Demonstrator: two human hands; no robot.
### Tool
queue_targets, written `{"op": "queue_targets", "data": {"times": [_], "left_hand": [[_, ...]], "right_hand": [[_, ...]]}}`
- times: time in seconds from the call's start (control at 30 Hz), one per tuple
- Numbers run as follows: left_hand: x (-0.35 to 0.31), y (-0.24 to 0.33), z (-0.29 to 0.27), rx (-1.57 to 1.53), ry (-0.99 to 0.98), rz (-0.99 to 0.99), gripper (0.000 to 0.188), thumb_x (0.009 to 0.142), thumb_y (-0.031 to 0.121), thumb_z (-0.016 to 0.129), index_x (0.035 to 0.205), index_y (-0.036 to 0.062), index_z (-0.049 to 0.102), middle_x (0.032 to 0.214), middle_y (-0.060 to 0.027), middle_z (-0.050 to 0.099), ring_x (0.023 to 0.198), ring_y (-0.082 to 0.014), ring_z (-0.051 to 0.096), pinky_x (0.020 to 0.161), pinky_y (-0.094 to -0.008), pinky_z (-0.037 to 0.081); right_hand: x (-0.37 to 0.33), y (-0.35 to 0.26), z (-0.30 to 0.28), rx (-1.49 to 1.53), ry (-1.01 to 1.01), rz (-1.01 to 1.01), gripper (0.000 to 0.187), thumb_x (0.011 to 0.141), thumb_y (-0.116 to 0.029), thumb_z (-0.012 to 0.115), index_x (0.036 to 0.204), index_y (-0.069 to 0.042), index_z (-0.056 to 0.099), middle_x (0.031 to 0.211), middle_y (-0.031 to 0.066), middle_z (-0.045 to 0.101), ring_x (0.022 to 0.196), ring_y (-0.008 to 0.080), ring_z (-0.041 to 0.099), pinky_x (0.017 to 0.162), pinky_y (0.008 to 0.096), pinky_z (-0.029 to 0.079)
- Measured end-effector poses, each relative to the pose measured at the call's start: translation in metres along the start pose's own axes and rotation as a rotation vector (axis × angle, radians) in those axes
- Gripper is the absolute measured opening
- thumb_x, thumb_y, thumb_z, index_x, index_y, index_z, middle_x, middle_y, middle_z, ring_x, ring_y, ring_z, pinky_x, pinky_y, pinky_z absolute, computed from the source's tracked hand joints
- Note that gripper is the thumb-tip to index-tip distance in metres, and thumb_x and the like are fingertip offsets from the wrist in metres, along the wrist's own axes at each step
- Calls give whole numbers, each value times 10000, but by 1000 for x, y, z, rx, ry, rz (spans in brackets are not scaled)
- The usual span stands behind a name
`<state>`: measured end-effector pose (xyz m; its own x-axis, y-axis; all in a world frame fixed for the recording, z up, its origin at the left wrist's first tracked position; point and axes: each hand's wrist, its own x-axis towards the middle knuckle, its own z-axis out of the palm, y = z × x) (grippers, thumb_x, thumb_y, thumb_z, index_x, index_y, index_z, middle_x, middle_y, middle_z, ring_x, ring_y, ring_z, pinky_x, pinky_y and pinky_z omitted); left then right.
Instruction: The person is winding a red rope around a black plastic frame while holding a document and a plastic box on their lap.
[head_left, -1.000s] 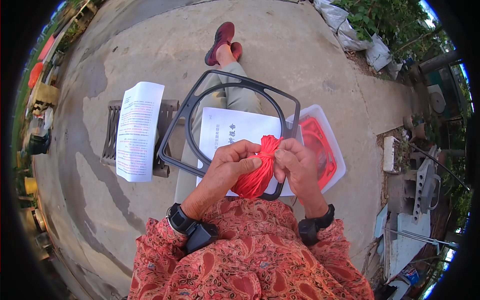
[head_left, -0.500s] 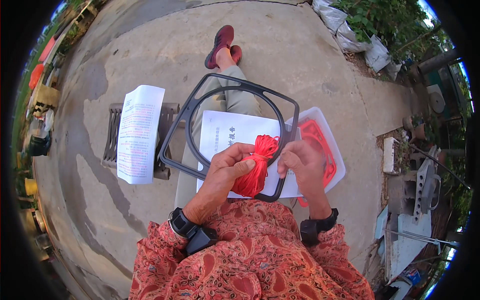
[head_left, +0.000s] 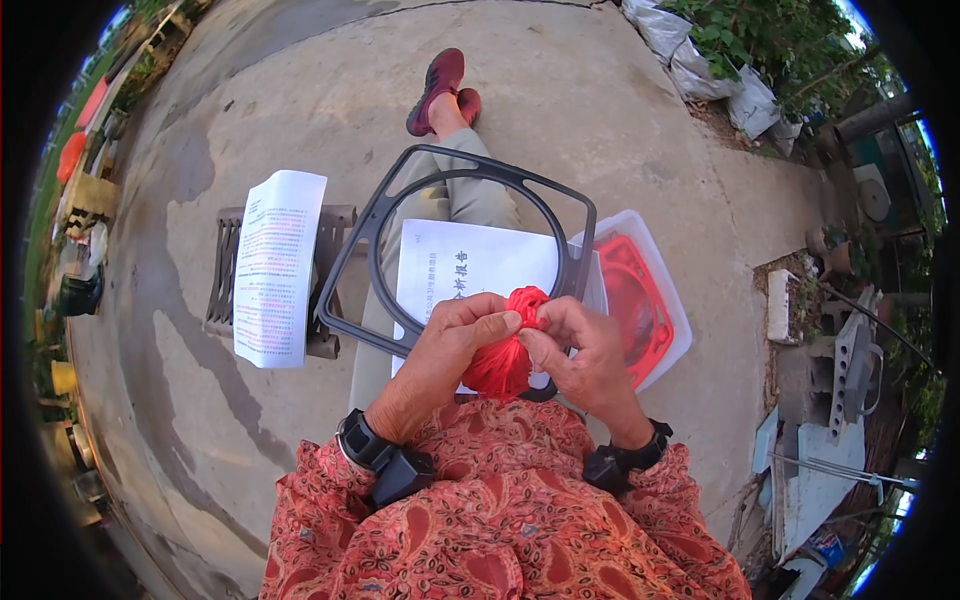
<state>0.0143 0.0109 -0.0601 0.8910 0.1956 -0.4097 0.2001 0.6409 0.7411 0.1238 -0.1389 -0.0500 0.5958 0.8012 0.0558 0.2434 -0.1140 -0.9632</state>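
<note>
Hands meet over our lap, both on one bundle of red cord (head_left: pixel 505 350). Left hand (head_left: pixel 445 355) is curled around the bundle's left side, thumb and fingers closed on it near the top. Right hand (head_left: pixel 580 350) is closed on the top right of the bundle, fingertips pinching the knotted-looking head; we can't tell how tight either grip is. The bundle hangs down between the two palms, its lower end against the patterned red shirt (head_left: pixel 500 520).

Under the hands we see a black frame (head_left: pixel 375 225), squarish outside with a round opening, resting on our legs and tilted. The bundle sits over the frame's near edge. A white printed sheet (head_left: pixel 470 270) lies across the frame's opening, its near edge hidden by the hands. Just right of the frame is a clear plastic box with a red lid (head_left: pixel 640 310), touching or nearly touching the frame's right edge; we can't tell which.

Left of the frame, a second printed sheet (head_left: pixel 275 265) lies on a small slatted stool (head_left: pixel 225 270) on the concrete ground (head_left: pixel 600 110). A dark strap sits on each wrist. One leg stretches out ahead, ending in a red shoe (head_left: pixel 435 85).
</note>
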Motion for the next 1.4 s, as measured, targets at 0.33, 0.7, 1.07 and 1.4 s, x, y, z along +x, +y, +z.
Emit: {"op": "queue_targets", "data": {"times": [0.33, 0.7, 1.07, 1.4], "left_hand": [[-4, 5, 17, -187, 61, 93, 177, 926, 143, 563, 982, -16, 614, 835, -45, 639, 667, -99, 590, 658, -248, 513], [0, -2, 17, -274, 153, 209, 182, 944, 147, 545, 1038, -3, 588, 958, -43, 639, 849, -92, 596, 784, -251, 494], [-3, 5, 18, 125, 188, 346, 201, 958, 157, 582, 1075, -6, 601, 949, -19, 661, 808, -44, 574, 714, -209, 469], [-1, 0, 13, -47, 181, 305, 220, 971, 169, 549, 1103, 3, 606, 953, -14, 651, 833, -52, 571, 735, -209, 468]], "right_hand": [[-6, 6, 11, 608, 46, 90, 135, 949, -59, 613, 1025, 21, 537, 777, 54, 630, 660, 80, 603, 611, 220, 500], [-1, 17, 11, -93, 121, -421, 220, 831, 32, 697, 994, -27, 561, 848, 59, 616, 720, 162, 609, 632, 290, 494], [18, -30, -4, -337, 192, -534, 320, 695, 12, 798, 955, -53, 625, 879, 80, 609, 745, 240, 593, 641, 332, 493], [12, -1, 17, -342, 212, -688, 316, 695, 38, 782, 982, -39, 676, 850, 76, 617, 740, 231, 588, 616, 312, 477]]}}
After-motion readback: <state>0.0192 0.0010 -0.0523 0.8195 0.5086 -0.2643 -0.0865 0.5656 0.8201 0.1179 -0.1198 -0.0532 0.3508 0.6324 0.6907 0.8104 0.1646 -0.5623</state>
